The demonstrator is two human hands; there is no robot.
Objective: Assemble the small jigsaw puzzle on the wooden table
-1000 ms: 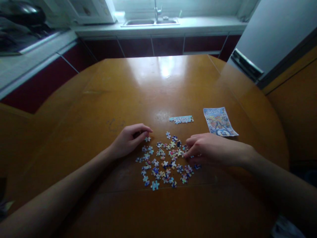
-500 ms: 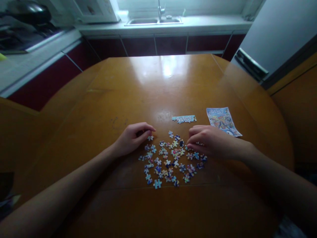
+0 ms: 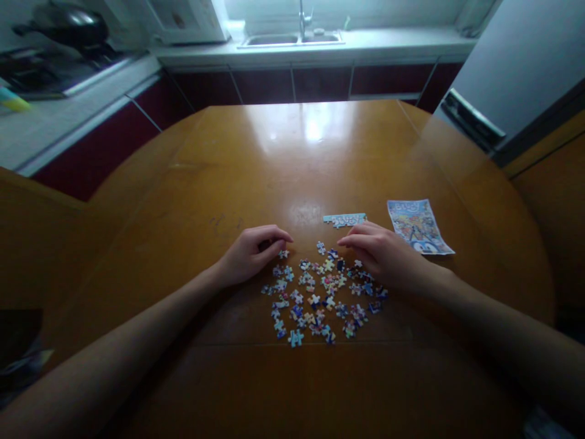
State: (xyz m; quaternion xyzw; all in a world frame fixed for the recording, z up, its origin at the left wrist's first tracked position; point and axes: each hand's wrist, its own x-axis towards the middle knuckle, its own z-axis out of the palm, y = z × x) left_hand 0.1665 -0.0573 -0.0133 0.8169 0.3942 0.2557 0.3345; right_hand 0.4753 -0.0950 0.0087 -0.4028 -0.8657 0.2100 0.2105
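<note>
My left hand [image 3: 253, 253] rests on the table at the left edge of loose jigsaw pieces [image 3: 329, 281]. Its fingers curve loosely, and a single puzzle piece [image 3: 284, 253] lies by the thumb tip. On the other side, my right hand [image 3: 381, 250] hovers over the upper right of the pieces, fingers stretched leftward and thumb partly hidden beneath; no piece shows in it. Just behind its knuckles lies a joined puzzle strip [image 3: 343, 220] with white lettering on light blue. One small piece [image 3: 320, 248] sits between the hands.
A printed picture sheet [image 3: 418, 225] lies right of the strip on the wooden table [image 3: 237, 158]. Beyond the table are a counter with a sink [image 3: 274, 40], a stove with a dark pan [image 3: 68, 27] at left and a fridge [image 3: 516, 67] at right.
My right hand has moved up and left from the right-hand pieces, its fingers straightening and uncovering some of them. My left hand stays by its piece. The whole view has shifted slightly.
</note>
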